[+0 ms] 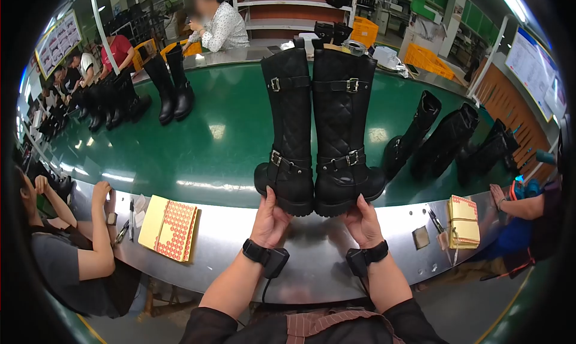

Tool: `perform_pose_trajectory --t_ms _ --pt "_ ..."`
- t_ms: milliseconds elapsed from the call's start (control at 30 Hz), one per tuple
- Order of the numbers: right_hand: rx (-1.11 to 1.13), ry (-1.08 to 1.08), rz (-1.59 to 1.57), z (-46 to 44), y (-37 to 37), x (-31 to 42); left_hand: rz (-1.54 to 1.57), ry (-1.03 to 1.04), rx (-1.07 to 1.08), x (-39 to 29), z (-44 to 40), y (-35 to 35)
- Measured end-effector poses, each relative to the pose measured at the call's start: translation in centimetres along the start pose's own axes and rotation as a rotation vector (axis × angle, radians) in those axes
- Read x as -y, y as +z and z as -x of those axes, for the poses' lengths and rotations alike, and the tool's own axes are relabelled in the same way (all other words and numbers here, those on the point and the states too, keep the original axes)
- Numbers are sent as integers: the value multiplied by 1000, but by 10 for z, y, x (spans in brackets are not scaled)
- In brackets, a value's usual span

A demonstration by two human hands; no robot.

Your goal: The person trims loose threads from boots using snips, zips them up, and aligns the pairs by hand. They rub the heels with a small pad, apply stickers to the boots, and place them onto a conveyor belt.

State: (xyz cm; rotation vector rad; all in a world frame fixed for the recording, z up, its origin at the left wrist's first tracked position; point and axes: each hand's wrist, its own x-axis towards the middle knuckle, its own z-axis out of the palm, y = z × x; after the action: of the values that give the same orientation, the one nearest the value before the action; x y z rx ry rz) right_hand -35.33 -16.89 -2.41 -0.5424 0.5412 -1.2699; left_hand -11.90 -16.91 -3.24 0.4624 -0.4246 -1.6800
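The left grip (273,223) and right grip (363,224), both curled closed, are holding tall, quilted, metal-buckled black boots (291,122) around their treaded soles (336,208), upright over a glossy green-and-metal desk (222,128), shelving (264,27) standing behind.

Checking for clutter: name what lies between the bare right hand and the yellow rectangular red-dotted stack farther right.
In the head view, past the right hand: grey metal tabletop, a flat brownish square, a slim dark tool, a small pinkish scrap.

One tall black boot (290,125) and a matching boot (344,125), both quilted and buckled, are upright above the bench (223,230), toes outward.
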Motion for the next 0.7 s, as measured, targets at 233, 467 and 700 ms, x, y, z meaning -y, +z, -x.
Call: perform_pose_trajectory --t_ms 233,467,700 --pt "132 -212 715 -1 9 -9 648 -287 444 -1 21 40" --pt "119 -40 1140 27 -73 65 523 -337 159 -12 23 37" --pt "639 -170 1408 58 69 81 392 -779 389 6 30 35"
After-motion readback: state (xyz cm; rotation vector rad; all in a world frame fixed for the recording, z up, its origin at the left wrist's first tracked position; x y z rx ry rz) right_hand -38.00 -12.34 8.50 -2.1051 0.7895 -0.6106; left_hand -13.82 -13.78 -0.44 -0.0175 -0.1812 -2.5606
